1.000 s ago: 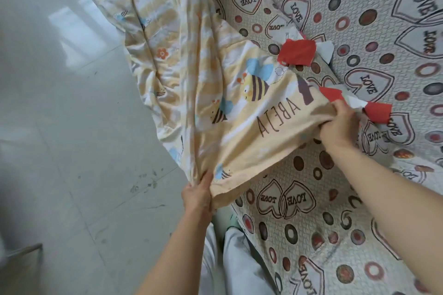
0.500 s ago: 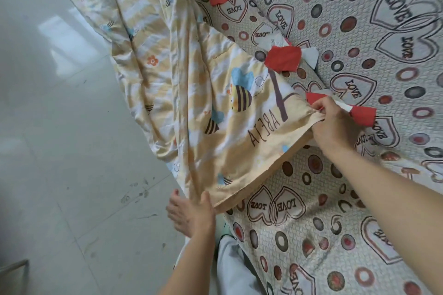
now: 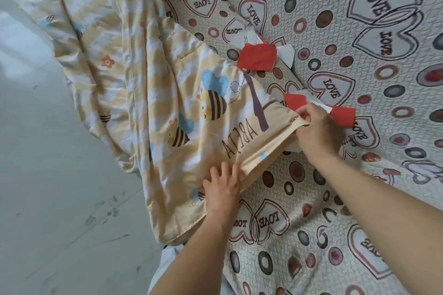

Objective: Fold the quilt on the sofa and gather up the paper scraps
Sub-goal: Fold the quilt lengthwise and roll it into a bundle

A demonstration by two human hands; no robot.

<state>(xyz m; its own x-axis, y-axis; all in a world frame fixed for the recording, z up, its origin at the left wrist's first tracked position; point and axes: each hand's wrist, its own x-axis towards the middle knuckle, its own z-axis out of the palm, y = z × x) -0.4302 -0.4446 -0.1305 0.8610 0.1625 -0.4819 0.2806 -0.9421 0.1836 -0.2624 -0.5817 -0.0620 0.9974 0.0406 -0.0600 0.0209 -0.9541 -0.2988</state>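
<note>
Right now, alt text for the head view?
A person's right hand pinches a corner of the bee-print quilt on the sofa while the left hand rests with spread fingers on the quilt's near edge. Red paper scraps lie along the sofa past the quilt. The rest of the quilt hangs toward the floor.

The quilt (image 3: 187, 93) you are handling is soft, matt, wrinkled cloth with a printed pattern. Beside it, the sofa cover (image 3: 359, 60) is matt cloth with a pebbled stitched texture. The red paper scraps (image 3: 257, 57) on that cover look flat and matt. The floor (image 3: 48, 199) beside the quilt is smooth and glossy.
</note>
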